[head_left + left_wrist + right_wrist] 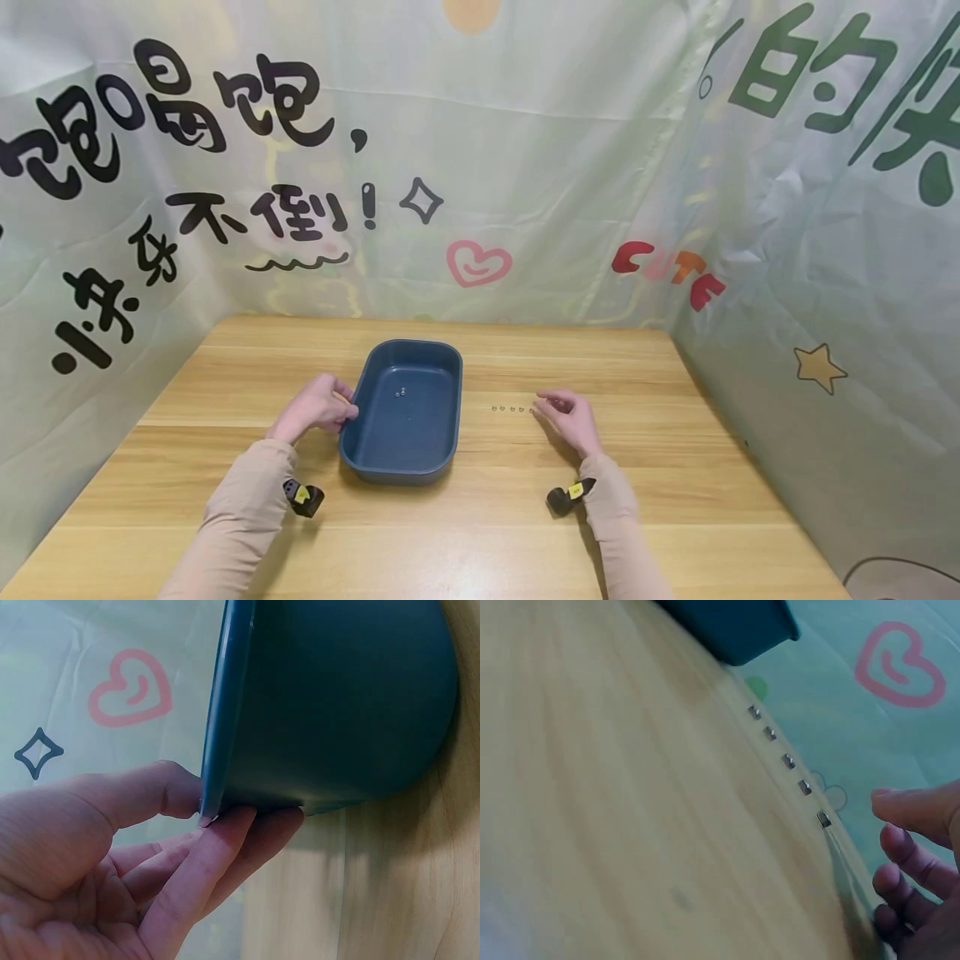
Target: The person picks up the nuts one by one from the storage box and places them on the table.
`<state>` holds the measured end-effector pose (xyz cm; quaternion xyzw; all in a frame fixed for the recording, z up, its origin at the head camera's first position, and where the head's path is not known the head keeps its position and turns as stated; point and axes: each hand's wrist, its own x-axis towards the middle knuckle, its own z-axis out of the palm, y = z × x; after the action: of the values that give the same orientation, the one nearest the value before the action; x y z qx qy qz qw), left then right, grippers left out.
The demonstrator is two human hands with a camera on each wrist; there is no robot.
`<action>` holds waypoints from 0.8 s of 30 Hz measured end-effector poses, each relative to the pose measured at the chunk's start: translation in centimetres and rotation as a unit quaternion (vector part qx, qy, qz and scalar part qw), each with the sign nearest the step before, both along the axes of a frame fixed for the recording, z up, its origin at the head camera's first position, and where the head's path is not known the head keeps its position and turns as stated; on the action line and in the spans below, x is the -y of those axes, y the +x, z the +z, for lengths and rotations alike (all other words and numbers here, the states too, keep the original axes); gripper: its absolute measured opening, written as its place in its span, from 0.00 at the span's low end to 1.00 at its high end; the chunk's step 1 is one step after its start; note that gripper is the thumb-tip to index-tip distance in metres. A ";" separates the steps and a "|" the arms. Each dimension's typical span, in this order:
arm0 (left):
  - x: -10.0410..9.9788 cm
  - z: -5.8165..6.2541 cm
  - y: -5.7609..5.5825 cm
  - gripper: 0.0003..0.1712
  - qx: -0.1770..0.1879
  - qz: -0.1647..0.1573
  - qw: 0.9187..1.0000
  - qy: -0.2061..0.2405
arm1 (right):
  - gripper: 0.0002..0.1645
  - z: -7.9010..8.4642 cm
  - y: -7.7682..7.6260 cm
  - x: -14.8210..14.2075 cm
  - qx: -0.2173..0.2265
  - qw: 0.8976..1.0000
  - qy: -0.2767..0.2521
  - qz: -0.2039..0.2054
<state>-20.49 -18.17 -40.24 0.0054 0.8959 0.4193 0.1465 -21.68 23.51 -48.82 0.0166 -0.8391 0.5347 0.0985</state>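
A dark blue rectangular tub with rounded corners (399,446) stands on the wooden table, left of centre. My left hand (317,407) pinches its left rim; in the left wrist view the thumb lies on one side of the rim (217,727) and fingertips on the outer wall. A few tiny shiny pieces (401,392) lie on the tub's floor. Right of the tub, several small silvery metal pieces (789,761) lie in a straight row. My right hand (572,421) is at the row's right end, thumb and fingertips apart and bent, close to the last piece (823,819).
The light wooden table (480,542) ends at a printed cloth backdrop (540,183) behind, with cloth also along the left and right sides. Both sleeved forearms reach in from the front, each with a small black camera (303,497) at the wrist.
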 end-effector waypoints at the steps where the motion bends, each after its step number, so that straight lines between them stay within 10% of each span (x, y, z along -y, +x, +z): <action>1: 0.0 0.0 0.0 0.16 0.000 0.001 1.000 -0.001 | 0.16 0.3 -0.1 -0.1 0.002 1.000 0.005 0.003; 24: 0.0 0.0 0.0 0.18 -0.004 0.003 1.000 -0.004 | 0.15 9.7 -1.4 7.8 -0.070 0.975 0.136 0.158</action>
<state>-20.45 -18.20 -40.26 0.0040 0.8981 0.4162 0.1420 -23.11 15.72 -39.07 0.2002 -0.8818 0.4215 0.0681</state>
